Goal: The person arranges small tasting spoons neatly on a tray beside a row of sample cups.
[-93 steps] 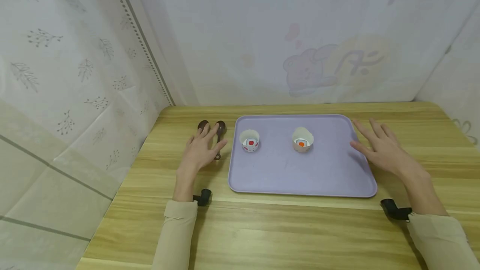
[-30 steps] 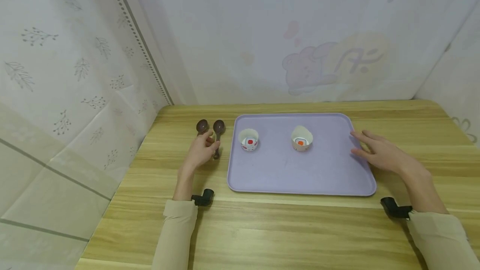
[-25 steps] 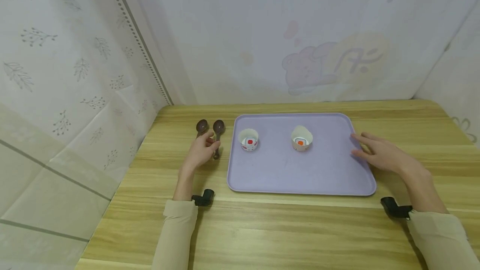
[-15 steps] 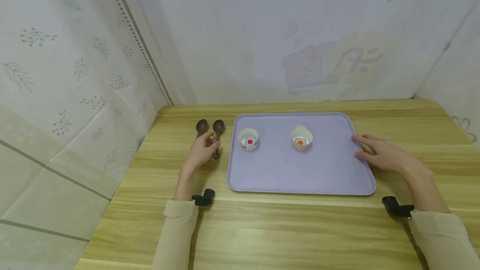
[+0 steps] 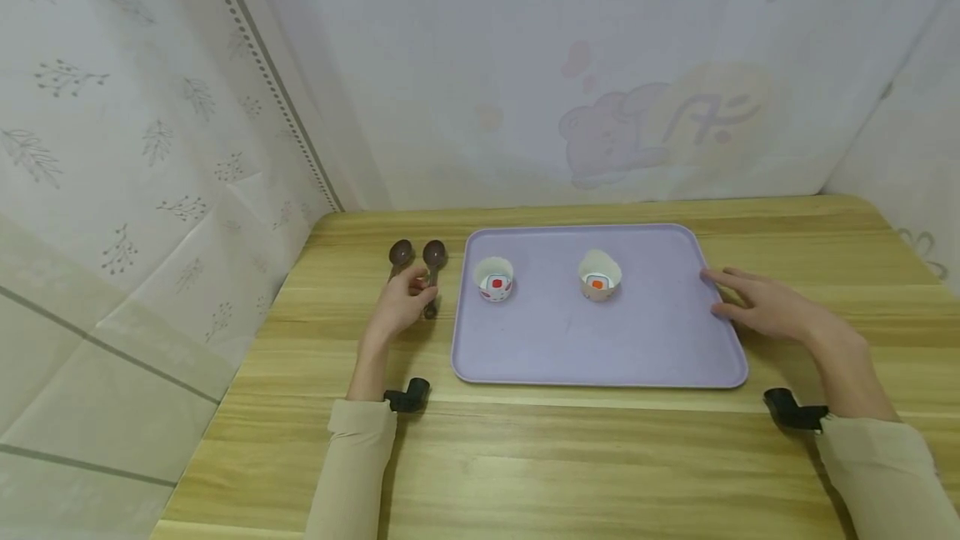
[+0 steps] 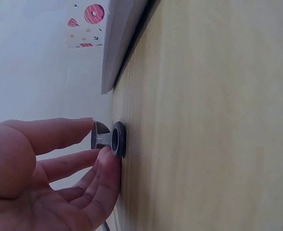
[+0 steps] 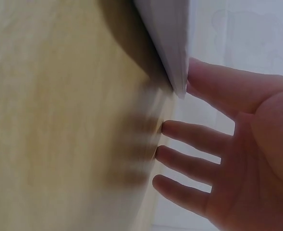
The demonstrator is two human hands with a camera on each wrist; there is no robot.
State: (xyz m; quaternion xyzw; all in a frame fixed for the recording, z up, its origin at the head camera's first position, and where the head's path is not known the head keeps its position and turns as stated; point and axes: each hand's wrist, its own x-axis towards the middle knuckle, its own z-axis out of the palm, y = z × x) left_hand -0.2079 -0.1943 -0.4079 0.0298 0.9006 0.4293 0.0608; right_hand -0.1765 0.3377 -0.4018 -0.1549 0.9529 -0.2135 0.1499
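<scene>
In the head view my left hand [image 5: 396,303] is at the right-hand dark brown measuring spoon [image 5: 434,253], its thumb and curled fingers pinching the handle. The left wrist view shows the spoon's ring end [image 6: 118,139] against the fingers, low at the wooden table. A second brown measuring spoon [image 5: 401,252] lies just left, its handle mostly hidden by the hand. My right hand [image 5: 772,305] is at the right edge of the lilac tray [image 5: 585,348]. In the right wrist view its thumb touches the tray's rim [image 7: 172,53], with the other fingers spread and nearly straight.
Two paper baking cups stand on the tray: a left cup [image 5: 486,270] with a red-marked piece inside and a right cup [image 5: 597,260] with an orange-marked one. A pale printed curtain [image 5: 450,65] hangs behind the wooden table [image 5: 570,465].
Since the oldest frame, my left hand has lowered from spread above the spoons and closed at the right spoon's handle. My right hand has come down to the tray edge. Spoons and cups stay put.
</scene>
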